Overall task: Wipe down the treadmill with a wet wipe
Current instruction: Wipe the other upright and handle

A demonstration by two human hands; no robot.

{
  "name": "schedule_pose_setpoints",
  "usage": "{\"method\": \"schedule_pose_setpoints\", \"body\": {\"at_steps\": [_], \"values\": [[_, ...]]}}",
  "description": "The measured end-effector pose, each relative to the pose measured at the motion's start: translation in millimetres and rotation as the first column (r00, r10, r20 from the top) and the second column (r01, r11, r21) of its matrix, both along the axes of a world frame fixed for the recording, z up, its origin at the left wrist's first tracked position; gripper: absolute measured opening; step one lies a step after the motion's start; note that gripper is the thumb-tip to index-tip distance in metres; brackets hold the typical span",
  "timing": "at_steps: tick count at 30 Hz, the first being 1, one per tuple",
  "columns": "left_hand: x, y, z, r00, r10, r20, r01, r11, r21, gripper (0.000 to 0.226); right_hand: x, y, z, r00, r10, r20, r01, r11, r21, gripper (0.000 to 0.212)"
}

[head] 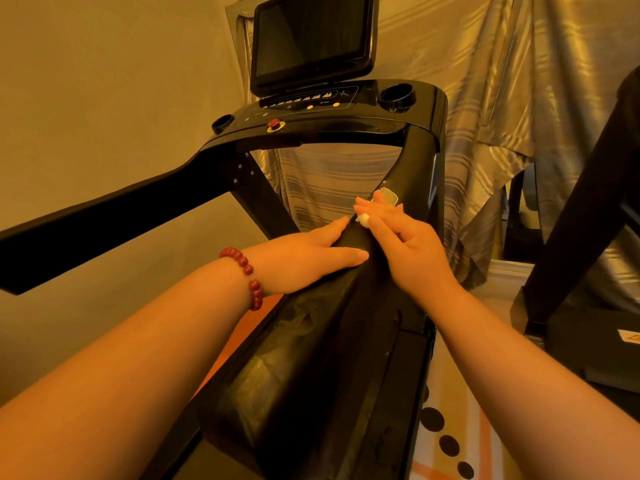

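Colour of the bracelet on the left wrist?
The bracelet is dark red round beads; the head view shows it best.

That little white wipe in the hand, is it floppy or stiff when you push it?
Probably floppy: the wet wipe is scrunched into a small wad under the right hand. It likely weighs next to nothing, since fingers alone hold it. It should slide easily along the smooth handrail.
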State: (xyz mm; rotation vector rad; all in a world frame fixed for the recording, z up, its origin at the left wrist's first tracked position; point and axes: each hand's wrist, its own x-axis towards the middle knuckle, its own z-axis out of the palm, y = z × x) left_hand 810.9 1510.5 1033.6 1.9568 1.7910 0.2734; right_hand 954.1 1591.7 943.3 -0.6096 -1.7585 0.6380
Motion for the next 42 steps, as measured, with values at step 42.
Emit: {"method": "schedule_pose_setpoints", "body": {"at_steps": [42], "values": [[0.5, 30.1, 2.0, 0.993, -0.050, -0.106, 0.054, 0.998, 0.040, 0.073, 4.1, 56.1, 19.9, 0.990, -0.142, -0.018, 0.138, 0.978, -0.157, 0.027]]}}
